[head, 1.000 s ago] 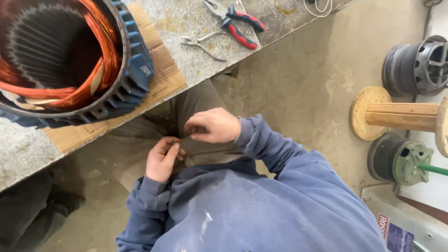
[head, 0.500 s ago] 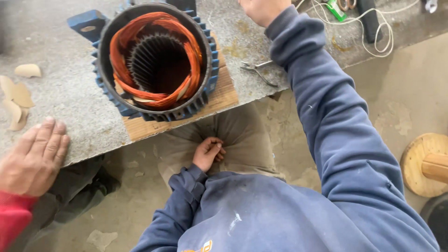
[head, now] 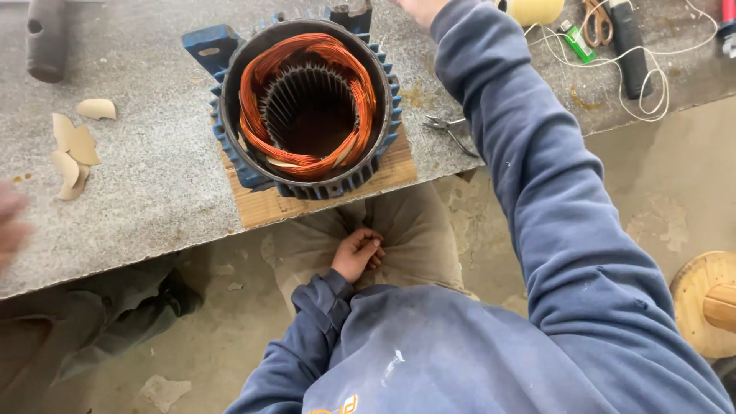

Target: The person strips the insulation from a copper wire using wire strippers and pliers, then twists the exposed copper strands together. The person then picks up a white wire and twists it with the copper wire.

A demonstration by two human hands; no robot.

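A blue motor stator (head: 307, 107) with orange copper windings stands on a wooden board (head: 322, 195) on the grey stone table (head: 138, 199). My left hand (head: 356, 253) rests on my lap below the table edge, fingers curled in, with nothing visible in it. My right arm in a blue sleeve stretches over the table past the stator. Only the heel of my right hand (head: 418, 8) shows at the top edge, next to a spool of yellow thread (head: 530, 9). Its fingers are out of frame.
Pliers (head: 448, 130) lie right of the stator. Scissors (head: 594, 19), a green lighter (head: 575, 40), a black tool (head: 629, 46) and white cord (head: 659, 80) lie at the back right. Paper scraps (head: 73, 146) lie left, near another person's blurred hand (head: 11, 222). A wooden reel (head: 709, 303) stands on the floor.
My right hand left my lap and reached up across the table to its far side. My left hand stayed on my lap. The other person's hand slid left, towards the frame edge.
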